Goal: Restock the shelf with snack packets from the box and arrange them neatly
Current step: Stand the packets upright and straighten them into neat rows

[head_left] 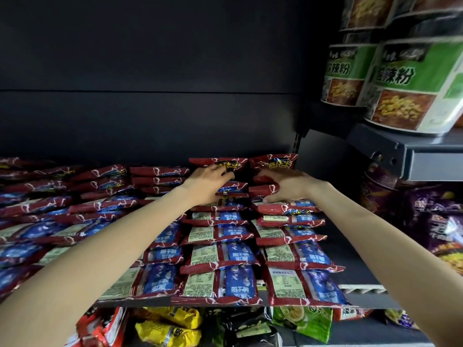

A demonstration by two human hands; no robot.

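Several rows of red-and-blue snack packets (220,256) lie overlapped on the dark shelf (355,249), filling its left and middle. At the back of the two right-hand rows, two packets stand with their red fronts showing (273,161). My left hand (208,184) reaches to the back of one row and its curled fingers grip a packet (231,190) there. My right hand (283,186) lies over the back packets of the neighbouring row (288,207), fingers bent around them. The box is not in view.
Green-and-white noodle tubs (411,88) stand on a higher grey shelf (426,156) at the right. Purple packets (438,221) fill the shelf's right end. Yellow (170,329), red and green bags lie on the shelf below. A dark back panel (150,96) closes the rear.
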